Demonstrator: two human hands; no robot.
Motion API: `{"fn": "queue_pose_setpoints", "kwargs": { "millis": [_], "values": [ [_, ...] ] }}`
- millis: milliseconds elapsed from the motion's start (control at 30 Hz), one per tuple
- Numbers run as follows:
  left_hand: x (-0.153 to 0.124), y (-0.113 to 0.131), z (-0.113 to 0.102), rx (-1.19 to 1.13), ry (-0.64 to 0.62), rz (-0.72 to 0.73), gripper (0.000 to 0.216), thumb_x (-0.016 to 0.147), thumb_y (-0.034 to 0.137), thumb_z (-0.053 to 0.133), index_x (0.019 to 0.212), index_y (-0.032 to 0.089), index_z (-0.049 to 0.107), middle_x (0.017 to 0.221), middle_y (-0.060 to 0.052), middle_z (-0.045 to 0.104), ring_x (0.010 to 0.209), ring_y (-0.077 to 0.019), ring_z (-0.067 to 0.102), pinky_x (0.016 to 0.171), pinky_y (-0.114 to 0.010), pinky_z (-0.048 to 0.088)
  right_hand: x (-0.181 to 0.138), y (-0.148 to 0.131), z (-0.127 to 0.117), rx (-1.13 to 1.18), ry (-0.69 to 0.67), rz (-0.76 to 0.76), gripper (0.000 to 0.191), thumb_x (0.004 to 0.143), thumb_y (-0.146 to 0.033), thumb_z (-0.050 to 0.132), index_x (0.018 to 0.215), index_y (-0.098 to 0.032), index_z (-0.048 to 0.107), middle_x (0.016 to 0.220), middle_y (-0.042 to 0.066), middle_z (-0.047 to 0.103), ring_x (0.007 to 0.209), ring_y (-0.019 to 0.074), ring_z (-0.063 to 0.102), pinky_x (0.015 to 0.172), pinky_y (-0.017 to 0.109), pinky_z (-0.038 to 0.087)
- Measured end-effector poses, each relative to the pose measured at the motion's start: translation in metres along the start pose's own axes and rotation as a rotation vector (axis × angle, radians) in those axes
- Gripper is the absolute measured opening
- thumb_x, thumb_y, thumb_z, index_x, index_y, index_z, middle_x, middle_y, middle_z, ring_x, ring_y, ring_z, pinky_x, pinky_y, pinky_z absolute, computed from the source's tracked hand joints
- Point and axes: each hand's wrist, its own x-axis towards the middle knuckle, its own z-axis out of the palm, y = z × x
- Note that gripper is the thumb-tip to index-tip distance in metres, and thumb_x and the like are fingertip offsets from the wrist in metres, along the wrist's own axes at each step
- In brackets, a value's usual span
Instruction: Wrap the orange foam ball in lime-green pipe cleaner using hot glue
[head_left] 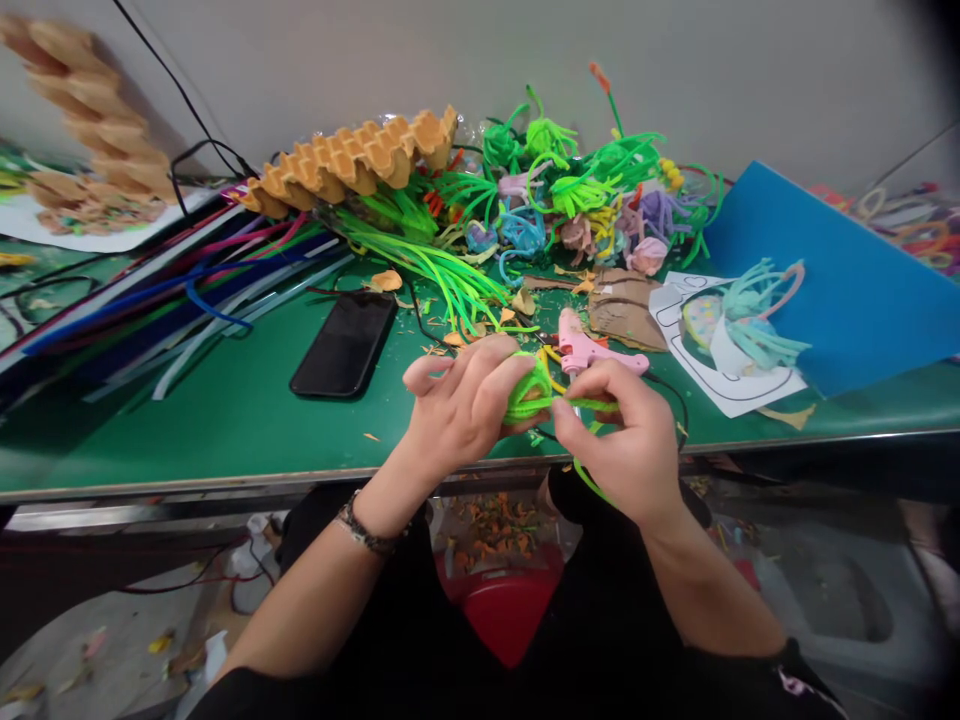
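My left hand (457, 400) grips a small ball wound from bright green pipe cleaner (527, 388), held just above the front edge of the green table (225, 430). My right hand (626, 440) pinches the loose green pipe cleaner strand (592, 405) that runs off the ball to the right and curls down below my palm. Both hands touch the same green piece. A pink glue gun (589, 350) lies on the table right behind my right hand.
A black phone (345, 343) lies left of my hands. Behind it are long pipe cleaners (187, 290), orange egg cartons (352, 160), a heap of pipe-cleaner flowers (570, 200), cardboard scraps (622, 305) and a blue sheet (832, 280). A red bin (502, 600) sits below.
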Motion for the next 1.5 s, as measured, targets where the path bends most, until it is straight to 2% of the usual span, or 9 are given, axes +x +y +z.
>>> {"fn": "queue_pose_setpoints", "kwargs": {
  "millis": [267,533,767,933,1133,1233,1333,1433,1500],
  "values": [
    [-0.002,0.002,0.000,-0.090,-0.011,-0.037,0.026,0.094,0.041,0.044,0.106,0.019,0.048,0.090,-0.004,0.071,0.081,-0.0160,0.067,0.082,-0.034,0.024,0.003,0.002,-0.001,0.234,-0.093,0.182,0.022,0.075,-0.020,0.062,0.063,-0.020,0.044,0.058,-0.008,0.040,0.051,0.0055,0.036,0.045,0.019,0.030],
    [-0.009,0.003,0.002,-0.395,-0.079,-0.227,0.039,0.088,0.051,0.053,0.111,0.020,0.045,0.099,-0.007,0.068,0.094,-0.0210,0.065,0.081,-0.034,0.036,0.006,0.008,0.006,0.466,-0.142,0.253,0.018,0.077,-0.024,0.062,0.068,-0.021,0.047,0.063,-0.006,0.044,0.054,0.0060,0.037,0.044,0.019,0.028],
    [-0.017,0.013,0.008,-0.783,-0.040,-0.447,0.051,0.085,0.059,0.052,0.120,0.023,0.043,0.107,-0.008,0.063,0.098,-0.0229,0.063,0.085,-0.041,0.040,0.004,0.022,0.010,0.507,-0.104,-0.007,0.014,0.086,-0.032,0.057,0.097,-0.025,0.053,0.079,-0.002,0.045,0.067,0.0099,0.045,0.053,0.022,0.039],
    [-0.010,0.027,0.007,-1.215,0.065,-0.570,0.045,0.086,0.053,0.054,0.121,0.026,0.044,0.112,-0.007,0.060,0.102,-0.0195,0.061,0.086,-0.036,0.051,-0.001,0.025,0.015,0.242,-0.091,-0.243,0.050,0.077,-0.037,0.065,0.123,-0.027,0.047,0.109,0.006,0.043,0.103,0.0205,0.048,0.080,0.036,0.051],
    [-0.009,0.035,0.008,-1.467,-0.098,-0.640,0.068,0.087,0.062,0.044,0.143,0.032,0.020,0.135,-0.010,0.051,0.129,-0.0250,0.049,0.105,-0.043,0.044,0.001,0.030,0.022,0.058,-0.033,-0.481,0.066,0.078,-0.034,0.064,0.135,-0.025,0.033,0.121,0.009,0.048,0.118,0.0248,0.046,0.101,0.046,0.043],
    [-0.010,0.025,0.009,-1.419,-0.213,-0.589,0.073,0.089,0.063,0.036,0.148,0.030,0.008,0.146,-0.010,0.042,0.142,-0.0250,0.031,0.111,-0.045,0.038,0.003,0.030,0.017,0.009,-0.064,-0.454,0.061,0.081,-0.035,0.060,0.135,-0.025,0.033,0.121,0.008,0.054,0.113,0.0245,0.052,0.096,0.044,0.046],
    [-0.006,0.005,0.002,-1.143,-0.320,-0.460,0.074,0.089,0.065,0.029,0.148,0.027,0.006,0.152,-0.015,0.032,0.142,-0.0256,0.031,0.109,-0.045,0.039,0.005,0.029,0.008,-0.106,-0.064,-0.419,0.056,0.079,-0.031,0.064,0.129,-0.025,0.040,0.113,0.007,0.062,0.105,0.0243,0.058,0.090,0.042,0.048],
    [-0.002,-0.013,-0.011,-0.661,-0.266,-0.296,0.088,0.081,0.068,0.047,0.148,0.025,0.009,0.151,-0.016,0.034,0.142,-0.0311,0.029,0.113,-0.053,0.027,0.006,0.031,0.001,-0.229,-0.081,-0.388,0.051,0.077,-0.029,0.067,0.124,-0.024,0.046,0.107,0.007,0.065,0.101,0.0253,0.059,0.089,0.043,0.047],
    [0.000,-0.017,-0.018,-0.425,-0.341,-0.136,0.089,0.078,0.057,0.060,0.147,0.025,0.014,0.148,-0.015,0.039,0.141,-0.0317,0.029,0.116,-0.054,0.015,0.006,0.033,-0.001,-0.282,-0.113,-0.360,0.048,0.079,-0.031,0.066,0.123,-0.022,0.048,0.106,0.009,0.065,0.100,0.0262,0.059,0.090,0.044,0.046]
  ]
}}
